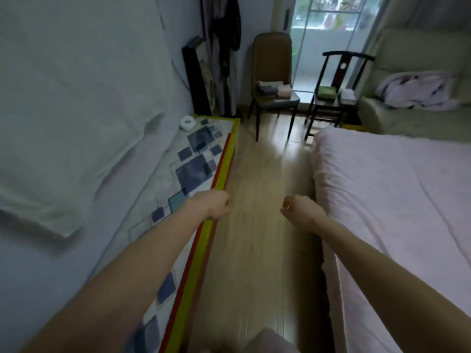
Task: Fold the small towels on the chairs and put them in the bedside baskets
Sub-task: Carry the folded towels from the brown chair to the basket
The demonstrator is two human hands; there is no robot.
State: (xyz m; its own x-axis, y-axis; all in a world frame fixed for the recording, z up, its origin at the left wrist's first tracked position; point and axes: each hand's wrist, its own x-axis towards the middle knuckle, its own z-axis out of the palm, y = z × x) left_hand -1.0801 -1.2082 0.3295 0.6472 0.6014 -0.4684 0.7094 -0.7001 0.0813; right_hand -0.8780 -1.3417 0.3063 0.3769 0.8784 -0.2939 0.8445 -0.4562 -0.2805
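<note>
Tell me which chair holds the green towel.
The black wooden chair on the right, beside the sofa, holds the green towel. The brown padded chair to its left carries only dark and pink towels.

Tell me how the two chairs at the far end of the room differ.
The brown chair has a solid padded back; the black chair has an open frame back with one central slat. The brown chair stands to the left, by the wall, and the black chair to the right, by the sofa. The brown chair's seat carries dark and pink towels; the black chair's carries green and white towels. Both stand upright on the wooden floor before the glass door.
</note>
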